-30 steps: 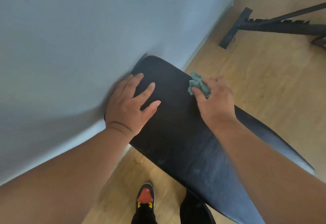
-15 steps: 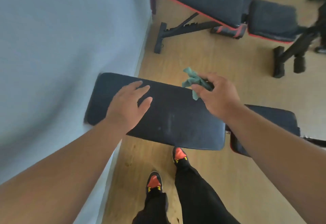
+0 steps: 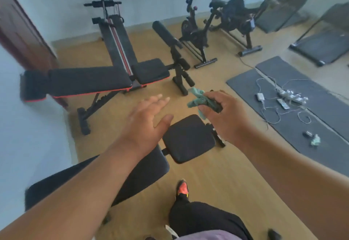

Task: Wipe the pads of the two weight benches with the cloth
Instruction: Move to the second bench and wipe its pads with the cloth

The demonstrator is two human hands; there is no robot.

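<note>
My right hand [image 3: 224, 115] grips a crumpled green cloth [image 3: 200, 101] in the air, above the floor just beyond the near bench. My left hand [image 3: 147, 124] hovers open with spread fingers above that bench, touching nothing. The near weight bench has a long black back pad [image 3: 143, 171] under my left forearm and a small square seat pad [image 3: 188, 138]. A second bench with red-trimmed black pads [image 3: 88, 81] stands farther off by the left wall, its seat pad [image 3: 151, 70] to the right.
Two exercise bikes [image 3: 198, 32] stand at the back. Grey floor mats [image 3: 294, 103] with cables and small devices lie to the right, a treadmill [image 3: 321, 45] beyond. A brown door [image 3: 20, 37] is at left. My shoe [image 3: 182, 188] is on the wooden floor.
Both hands have lifted off the near bench's pad, and my view has risen from the pad to the room. The cloth stays gripped in my right hand.
</note>
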